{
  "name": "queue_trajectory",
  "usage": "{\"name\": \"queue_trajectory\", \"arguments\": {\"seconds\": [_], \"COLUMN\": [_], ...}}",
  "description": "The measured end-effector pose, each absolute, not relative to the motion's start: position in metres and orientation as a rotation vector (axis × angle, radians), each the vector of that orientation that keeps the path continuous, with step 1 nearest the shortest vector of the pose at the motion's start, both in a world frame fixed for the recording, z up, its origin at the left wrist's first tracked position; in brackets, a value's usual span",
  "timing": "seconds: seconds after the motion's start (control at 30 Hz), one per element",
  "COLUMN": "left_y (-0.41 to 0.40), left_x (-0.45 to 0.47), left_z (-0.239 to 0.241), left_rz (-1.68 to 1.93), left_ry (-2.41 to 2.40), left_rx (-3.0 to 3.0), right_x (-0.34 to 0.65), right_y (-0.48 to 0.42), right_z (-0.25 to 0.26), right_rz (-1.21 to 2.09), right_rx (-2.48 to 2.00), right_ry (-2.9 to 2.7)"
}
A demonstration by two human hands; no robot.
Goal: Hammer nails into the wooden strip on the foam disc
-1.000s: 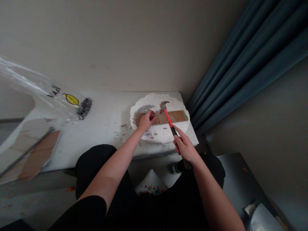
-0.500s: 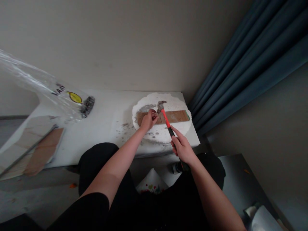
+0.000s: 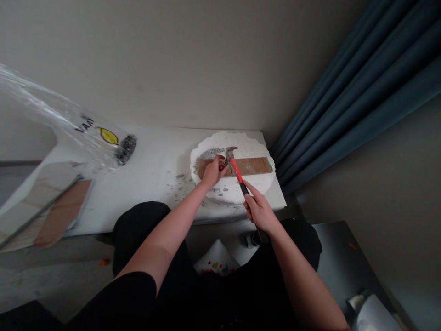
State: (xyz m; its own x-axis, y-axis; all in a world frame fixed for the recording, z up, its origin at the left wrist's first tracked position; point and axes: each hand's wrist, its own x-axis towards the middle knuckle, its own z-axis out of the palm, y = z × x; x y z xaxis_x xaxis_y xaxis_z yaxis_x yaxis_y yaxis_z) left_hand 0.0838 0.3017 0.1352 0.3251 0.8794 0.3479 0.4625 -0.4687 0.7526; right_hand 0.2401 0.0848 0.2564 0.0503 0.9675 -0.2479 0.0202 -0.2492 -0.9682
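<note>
My right hand (image 3: pixel 257 205) is wrapped round the black grip of a claw hammer (image 3: pixel 236 170) with a red shaft. The hammer's metal head is over a brown strip (image 3: pixel 253 166), which looks like wood or tile, close to the fingertips of my left hand (image 3: pixel 214 171). Those left fingers are pinched together just above the strip; what they hold is too small to name. Under the strip lies a round white board (image 3: pixel 237 192) with a ragged edge. Grey crumbs (image 3: pixel 211 153) are scattered on its left part.
A clear plastic bag (image 3: pixel 93 133) with grey bits at its end stands on the white table (image 3: pixel 151 184). Broken brown-backed panels (image 3: pixel 65 211) and a thin metal bar (image 3: pixel 41 210) lie at the left. A blue curtain (image 3: pixel 351 92) hangs at the right.
The hammer head has dropped very slightly toward the strip. My left hand keeps its pinch in nearly the same place, and the view has shifted a little.
</note>
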Motion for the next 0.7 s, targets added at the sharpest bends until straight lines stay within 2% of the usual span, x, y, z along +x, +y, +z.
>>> {"name": "queue_trajectory", "arguments": {"seconds": [0.7], "left_y": [0.3025], "left_x": [0.0815], "left_z": [0.1365], "left_rz": [1.026], "left_ry": [1.199], "left_rx": [2.041], "right_x": [0.2455], "right_y": [0.0825], "right_z": [0.2509], "right_rz": [1.332], "right_rx": [-1.452], "right_ry": [-1.085]}}
